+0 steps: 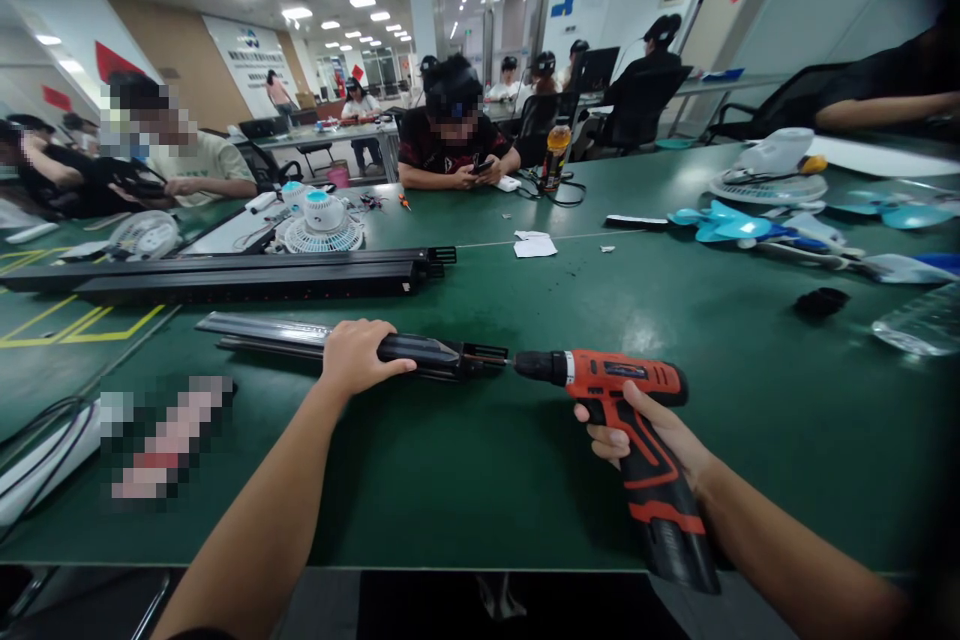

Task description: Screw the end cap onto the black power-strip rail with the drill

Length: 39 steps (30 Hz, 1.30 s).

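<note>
My right hand (660, 435) is wrapped round the grip of a red and black cordless drill (626, 375), its chuck pointing left. The drill's tip meets or nearly meets the slotted end of a long black profile (427, 352); whether they touch I cannot tell. My left hand (360, 355) lies over that profile with its fingers curled round it and the thumb along its side, holding it on the green table (465, 480). Behind it, more long black profiles (247, 278) lie side by side.
Fan parts (322, 220) stand at the back left, with blue fan blades (720, 220) and a white fan head (772, 165) at the right. A drink bottle (555, 158) and paper scraps (534, 244) are farther back. Across the table a person (457, 135) holds a phone.
</note>
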### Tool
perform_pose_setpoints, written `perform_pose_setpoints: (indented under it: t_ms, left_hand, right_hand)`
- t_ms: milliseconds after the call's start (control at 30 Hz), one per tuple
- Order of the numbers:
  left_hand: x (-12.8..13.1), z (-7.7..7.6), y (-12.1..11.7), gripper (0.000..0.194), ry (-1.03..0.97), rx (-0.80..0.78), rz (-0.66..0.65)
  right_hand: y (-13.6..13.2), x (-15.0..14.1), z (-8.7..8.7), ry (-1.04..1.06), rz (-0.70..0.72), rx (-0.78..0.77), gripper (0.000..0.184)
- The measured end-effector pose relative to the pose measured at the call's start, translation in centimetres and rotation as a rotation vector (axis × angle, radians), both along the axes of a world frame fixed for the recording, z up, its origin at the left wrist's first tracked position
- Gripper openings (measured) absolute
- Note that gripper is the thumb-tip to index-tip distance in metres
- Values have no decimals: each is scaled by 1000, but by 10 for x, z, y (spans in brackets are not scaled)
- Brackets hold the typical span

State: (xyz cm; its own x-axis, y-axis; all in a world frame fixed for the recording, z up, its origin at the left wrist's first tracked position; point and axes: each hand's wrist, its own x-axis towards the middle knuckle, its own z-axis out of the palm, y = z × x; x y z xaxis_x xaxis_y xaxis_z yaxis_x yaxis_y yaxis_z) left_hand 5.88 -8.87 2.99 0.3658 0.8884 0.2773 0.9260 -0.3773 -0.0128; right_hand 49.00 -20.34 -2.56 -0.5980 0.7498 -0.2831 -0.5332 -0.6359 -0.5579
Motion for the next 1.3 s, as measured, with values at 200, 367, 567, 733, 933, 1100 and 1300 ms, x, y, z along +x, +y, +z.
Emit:
perform_pose_setpoints:
  t_ms: [200,367,567,733,933,1100,1300]
  left_hand:
    - [3,0,-2,67,-7,-6,3]
    - [9,-2,-5,67,11,11,4]
    - [9,-1,-6,64,21,17,-6]
    - [6,-2,-7,64,5,19,-43]
    - [5,-2,-6,63,3,27,-40]
    - [7,0,-6,63,0,23,-36]
    - [5,-2,-5,60,0,34,-24]
  right_hand:
    - [-4,-1,-1,71,-26,-77,51]
    - [-4,-1,4,65,-152,-61,37]
    - [-4,4,3,13,-84,-66,36]
    - [-6,8,4,85,-79,-121,42]
    - [-7,16,7,81,-84,-169,53]
    - [-10,20,1,25,-174,-133,47]
    - [-14,22,-1,8,12,-94,76]
